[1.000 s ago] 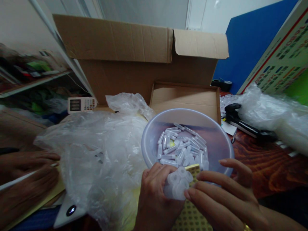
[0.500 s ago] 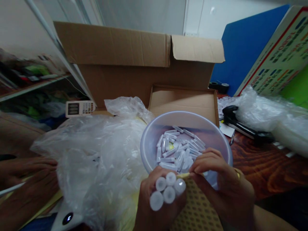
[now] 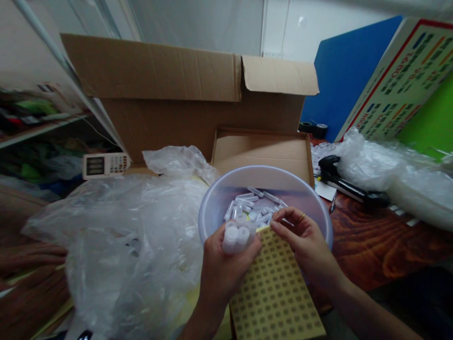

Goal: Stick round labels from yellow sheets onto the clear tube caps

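My left hand (image 3: 226,269) is closed around a bundle of several clear plastic tubes (image 3: 236,236), their round ends facing me. Beside that hand's fingers hangs a yellow sheet of small round stickers (image 3: 272,288), tilted down toward me and printed with rows of dark dots. My right hand (image 3: 304,241), a ring on one finger, has its thumb and forefinger pinched at the sheet's top edge. Whether a loose sticker is between those fingertips is too small to tell. Behind both hands stands a translucent bluish plastic basin (image 3: 205,208) with many similar tubes (image 3: 244,200) lying inside.
Crumpled clear plastic bags (image 3: 141,236) cover the left side. Another person's hands (image 3: 38,278) rest at far left. Behind are an open cardboard box (image 3: 198,113), a shallow carton (image 3: 262,146) and a calculator (image 3: 105,165). A black tool (image 3: 350,184) lies on the wooden table (image 3: 361,241).
Both hands have moved up and away from me, over the basin's near side. The sticker sheet has swung into fuller view below them. The camera view has shifted slightly.
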Demonstrator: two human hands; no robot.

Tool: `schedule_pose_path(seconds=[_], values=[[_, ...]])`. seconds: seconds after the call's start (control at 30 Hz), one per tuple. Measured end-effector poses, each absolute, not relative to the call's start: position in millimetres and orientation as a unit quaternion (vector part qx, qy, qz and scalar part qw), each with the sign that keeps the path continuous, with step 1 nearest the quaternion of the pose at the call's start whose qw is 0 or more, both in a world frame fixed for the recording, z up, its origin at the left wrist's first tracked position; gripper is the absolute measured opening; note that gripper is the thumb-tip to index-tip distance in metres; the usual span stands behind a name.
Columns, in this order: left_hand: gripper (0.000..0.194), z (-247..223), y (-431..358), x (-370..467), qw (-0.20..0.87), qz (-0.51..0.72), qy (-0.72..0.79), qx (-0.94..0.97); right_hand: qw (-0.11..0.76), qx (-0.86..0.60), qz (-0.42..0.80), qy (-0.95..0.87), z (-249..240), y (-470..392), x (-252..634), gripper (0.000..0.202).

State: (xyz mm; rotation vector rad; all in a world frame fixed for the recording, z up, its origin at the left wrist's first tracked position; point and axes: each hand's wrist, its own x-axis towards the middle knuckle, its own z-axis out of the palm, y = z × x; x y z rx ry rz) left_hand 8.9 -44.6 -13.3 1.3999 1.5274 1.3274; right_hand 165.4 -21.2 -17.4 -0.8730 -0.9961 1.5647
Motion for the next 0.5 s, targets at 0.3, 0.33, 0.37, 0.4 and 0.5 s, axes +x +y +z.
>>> schedule_pose_path(seconds=[0.3,0.33,0.37,0.4,0.5], values=[[0.026,-15,-16,-3,0.207,0.500,0.529,0.654,0.604,-0.392,0.513,-0.467,-11,14,186,0.038],[0.019,-15,-15,-5,0.210,0.503,0.518,0.659,0.605,-0.399,0.500,-0.474,-12,17,189,0.039],[0.013,-16,-16,-7,0.222,0.509,0.508,0.659,0.606,-0.406,0.487,-0.481,-13,20,192,0.039],[0.010,-16,-18,-7,0.239,0.511,0.501,0.656,0.605,-0.413,0.475,-0.488,-14,24,195,0.039],[0.009,-13,-34,-5,0.282,0.501,0.508,0.641,0.585,-0.452,0.401,-0.541,-22,32,203,0.039]])
